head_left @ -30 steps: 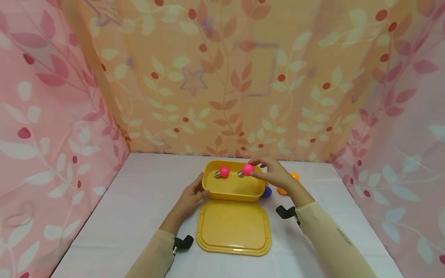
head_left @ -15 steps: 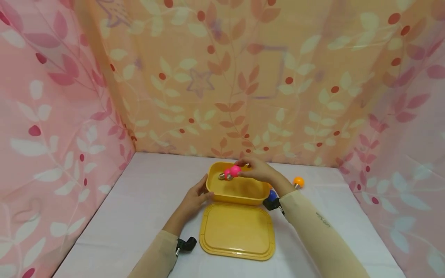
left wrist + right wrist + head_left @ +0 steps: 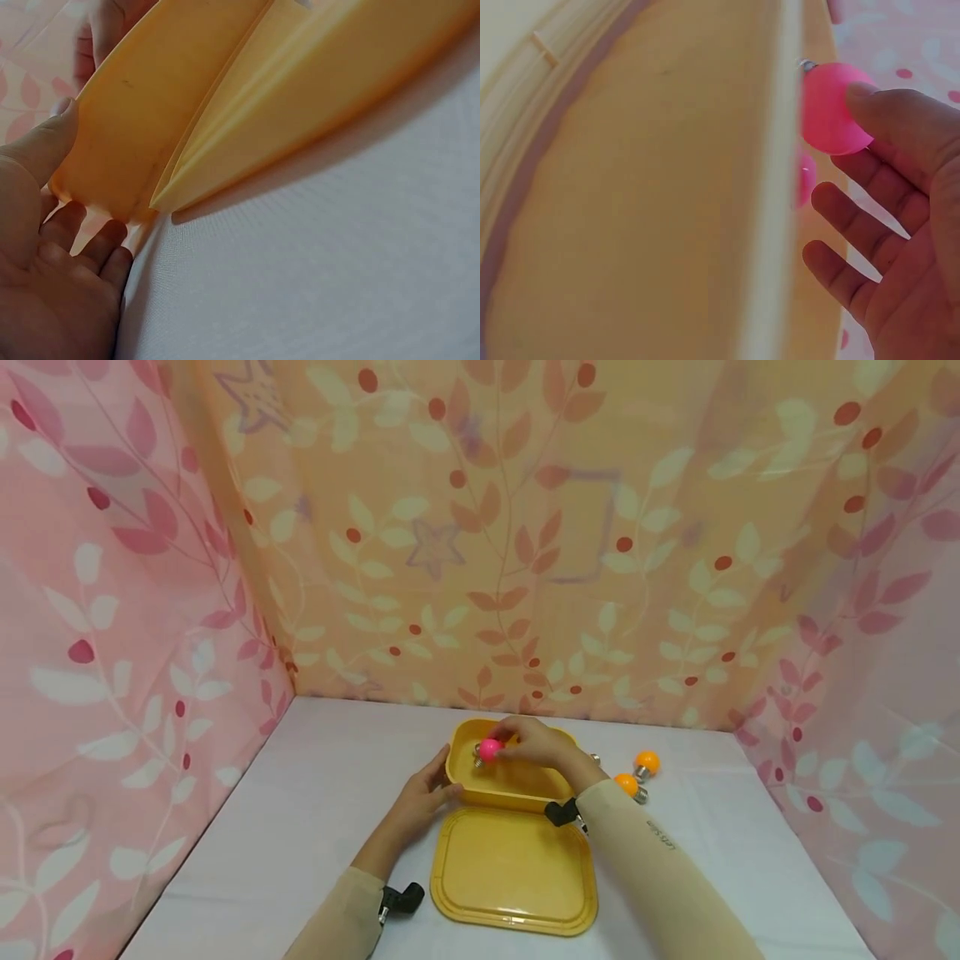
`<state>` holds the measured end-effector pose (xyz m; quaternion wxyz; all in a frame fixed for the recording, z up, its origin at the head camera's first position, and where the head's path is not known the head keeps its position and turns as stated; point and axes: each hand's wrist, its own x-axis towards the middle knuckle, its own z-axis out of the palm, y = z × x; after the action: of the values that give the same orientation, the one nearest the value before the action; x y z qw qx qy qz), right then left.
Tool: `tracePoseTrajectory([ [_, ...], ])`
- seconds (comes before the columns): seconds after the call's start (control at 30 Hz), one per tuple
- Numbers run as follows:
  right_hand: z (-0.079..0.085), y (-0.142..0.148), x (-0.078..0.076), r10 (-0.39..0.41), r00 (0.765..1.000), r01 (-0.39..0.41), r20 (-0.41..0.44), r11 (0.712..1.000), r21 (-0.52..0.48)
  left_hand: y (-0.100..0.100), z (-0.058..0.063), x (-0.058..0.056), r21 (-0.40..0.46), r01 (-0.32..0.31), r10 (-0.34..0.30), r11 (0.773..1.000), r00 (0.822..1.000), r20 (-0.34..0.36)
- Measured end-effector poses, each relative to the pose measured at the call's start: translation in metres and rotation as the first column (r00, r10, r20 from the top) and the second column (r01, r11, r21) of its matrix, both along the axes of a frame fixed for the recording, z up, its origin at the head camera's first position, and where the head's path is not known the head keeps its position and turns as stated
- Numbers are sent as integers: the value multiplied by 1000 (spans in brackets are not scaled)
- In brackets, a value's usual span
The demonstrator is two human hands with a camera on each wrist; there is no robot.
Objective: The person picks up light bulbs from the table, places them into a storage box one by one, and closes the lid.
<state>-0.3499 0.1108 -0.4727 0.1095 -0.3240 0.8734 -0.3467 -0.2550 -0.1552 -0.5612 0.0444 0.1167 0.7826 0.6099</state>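
My right hand (image 3: 536,747) pinches a pink round light bulb (image 3: 491,749) with a silver screw base, low inside a yellow plastic box (image 3: 502,799). In the right wrist view, the thumb and fingertips hold the bulb's pink globe. A second pink bulb (image 3: 805,178) lies in the box, partly hidden behind the near wall. My left hand (image 3: 420,793) grips the box's left end. The left wrist view has its thumb against the wall and its fingers curled at the lower corner.
A flat yellow lid (image 3: 513,868) lies on the white tabletop in front of the box. Right of the box are two orange bulbs (image 3: 648,763), and a silver screw base (image 3: 595,758) pokes out beside the right forearm. Patterned cloth walls (image 3: 480,543) stand behind and at both sides.
My right hand has carried the pink bulb leftward and down to beside the other pink bulb in the box. The left hand keeps its grip on the box's end.
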Motion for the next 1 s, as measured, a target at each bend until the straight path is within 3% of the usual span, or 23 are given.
tracePoseTrajectory([
  [0.27,-19,2,6,26,999,-27,21,999,32,0,-10,6,-17,-4,5,1000,1000,22],
  [0.47,-26,5,8,24,1000,-23,-3,999,45,1,-9,7,-14,3,-2,1000,1000,24],
  [0.73,-24,8,8,-32,998,39,-61,994,103,1,-7,4,-15,-12,12,1000,1000,2],
  [1.0,-19,13,11,-36,994,52,-106,988,148,2,-3,1,11,-7,7,1000,1000,11],
])
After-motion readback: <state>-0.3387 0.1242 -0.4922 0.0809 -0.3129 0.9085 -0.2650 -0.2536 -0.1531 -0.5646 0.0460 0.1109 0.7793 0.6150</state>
